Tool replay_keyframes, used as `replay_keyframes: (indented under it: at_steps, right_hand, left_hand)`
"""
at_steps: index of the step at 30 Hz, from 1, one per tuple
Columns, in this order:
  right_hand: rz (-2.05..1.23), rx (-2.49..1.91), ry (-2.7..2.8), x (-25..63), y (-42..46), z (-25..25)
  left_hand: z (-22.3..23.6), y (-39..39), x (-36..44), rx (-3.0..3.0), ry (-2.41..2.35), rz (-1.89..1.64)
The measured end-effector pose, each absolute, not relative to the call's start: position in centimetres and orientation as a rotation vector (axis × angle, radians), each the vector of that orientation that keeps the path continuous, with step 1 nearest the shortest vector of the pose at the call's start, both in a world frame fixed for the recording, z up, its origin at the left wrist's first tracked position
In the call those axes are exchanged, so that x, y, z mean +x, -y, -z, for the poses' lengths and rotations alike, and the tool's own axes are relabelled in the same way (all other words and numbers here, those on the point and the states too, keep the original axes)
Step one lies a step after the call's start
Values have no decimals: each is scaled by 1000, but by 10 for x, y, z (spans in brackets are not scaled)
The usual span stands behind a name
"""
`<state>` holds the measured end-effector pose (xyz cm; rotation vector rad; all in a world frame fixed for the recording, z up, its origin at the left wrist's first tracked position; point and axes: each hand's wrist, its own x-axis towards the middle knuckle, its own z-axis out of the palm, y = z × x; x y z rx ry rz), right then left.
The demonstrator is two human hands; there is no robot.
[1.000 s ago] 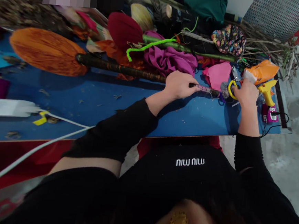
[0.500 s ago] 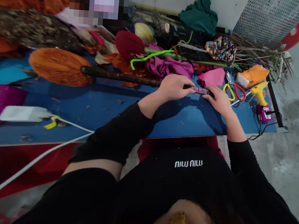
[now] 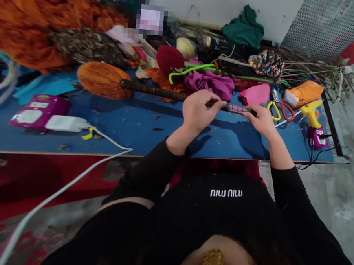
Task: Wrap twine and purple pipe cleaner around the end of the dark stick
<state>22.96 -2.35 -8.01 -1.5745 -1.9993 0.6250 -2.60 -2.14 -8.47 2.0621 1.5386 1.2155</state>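
Observation:
A dark stick lies lengthwise above the blue table, with an orange fabric-wrapped bulb on its left end. My left hand is closed around the stick right of its middle. Near the right end, the fingers of my right hand pinch it. Between my hands shows a pinkish patterned band wrapped on the stick. Scissors with red and yellow handles lie just right of my right hand, beside a pink cloth.
A yellow glue gun and a purple power socket sit at the right edge. Purple cloth, a green pipe cleaner and twigs line the back. Left stands another purple socket with a white cable.
The view has shifted, so the table's things appear farther right. My left hand's wrist has turned more upright, while both hands keep hold of the stick.

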Motion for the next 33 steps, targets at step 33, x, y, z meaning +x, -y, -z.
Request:
replay_keyframes:
  at_steps: [33]
  right_hand:
    - [-1068, -1363, 1656, 248, 29, 75]
  left_hand:
    - [37, -20, 17, 2462, -926, -246]
